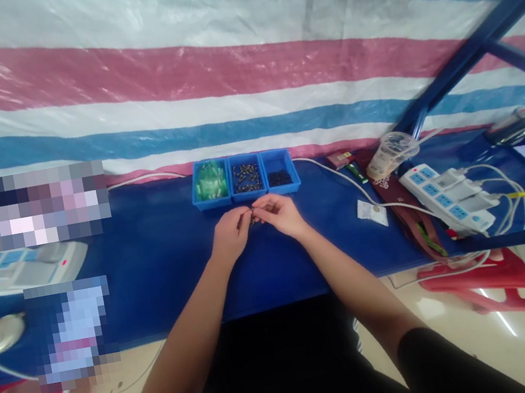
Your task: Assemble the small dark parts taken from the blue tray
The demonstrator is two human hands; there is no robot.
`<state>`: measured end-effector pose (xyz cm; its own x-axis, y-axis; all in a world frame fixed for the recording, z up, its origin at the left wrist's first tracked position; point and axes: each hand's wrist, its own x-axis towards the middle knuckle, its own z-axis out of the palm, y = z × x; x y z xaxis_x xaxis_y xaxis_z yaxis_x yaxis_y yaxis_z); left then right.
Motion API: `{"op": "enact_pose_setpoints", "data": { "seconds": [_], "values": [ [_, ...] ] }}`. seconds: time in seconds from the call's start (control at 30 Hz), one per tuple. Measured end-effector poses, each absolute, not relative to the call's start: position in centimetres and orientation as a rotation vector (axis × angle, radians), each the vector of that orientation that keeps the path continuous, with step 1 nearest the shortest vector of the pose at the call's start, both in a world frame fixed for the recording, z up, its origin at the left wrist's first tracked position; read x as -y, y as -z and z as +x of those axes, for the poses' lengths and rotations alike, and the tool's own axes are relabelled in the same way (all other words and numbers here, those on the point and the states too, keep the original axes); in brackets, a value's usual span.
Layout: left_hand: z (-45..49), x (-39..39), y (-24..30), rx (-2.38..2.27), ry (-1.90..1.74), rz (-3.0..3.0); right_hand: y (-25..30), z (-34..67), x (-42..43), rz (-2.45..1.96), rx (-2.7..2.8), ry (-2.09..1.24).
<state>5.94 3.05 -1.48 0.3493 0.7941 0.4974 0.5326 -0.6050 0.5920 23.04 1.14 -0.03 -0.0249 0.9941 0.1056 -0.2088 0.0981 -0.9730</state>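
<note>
My left hand and my right hand meet just in front of three joined blue bins. Both are closed, fingertips pressed together around a small dark metallic part; the fingers hide most of it. Green translucent plastic pieces fill the left bin. In the middle bin lie small brass-and-dark metal parts. The right bin holds tiny black pieces, too small to name.
On the blue table, a power strip with white cables, a plastic cup and a small white packet lie to the right. Another power strip sits at left. A striped tarp hangs behind.
</note>
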Motion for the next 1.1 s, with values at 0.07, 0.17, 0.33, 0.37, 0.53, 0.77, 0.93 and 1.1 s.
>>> {"op": "enact_pose_setpoints", "data": {
  "seconds": [0.07,0.17,0.33,0.37,0.53,0.77,0.93,1.1],
  "values": [
    [6.0,-2.97,1.42,-1.191,-1.134,2.262,0.06,23.06,-1.16,-0.972,1.121,-1.251],
    [6.08,-2.89,1.4,-1.21,-1.166,2.234,0.08,23.11,-1.2,-0.972,1.119,-1.257],
    [6.07,-2.97,1.38,-1.189,-1.14,2.241,0.06,23.07,-1.23,-0.977,1.123,-1.252],
    [6.04,-3.02,1.37,-1.191,-1.135,2.24,0.05,23.05,-1.22,-0.979,1.13,-1.251],
    [5.9,-3.19,1.37,-1.165,-1.128,2.242,0.01,22.94,-1.13,-0.988,1.16,-1.24],
    [6.01,-3.07,1.31,-1.162,-1.146,2.268,-0.01,22.96,-1.01,-0.968,1.167,-1.212],
    [6.1,-2.95,1.41,-1.152,-1.155,2.21,-0.09,23.05,-0.89,-0.884,1.214,-1.2],
    [6.1,-2.86,1.33,-1.157,-1.1,2.172,-0.28,23.32,-0.82,-0.929,1.306,-1.123]
  ]
}}
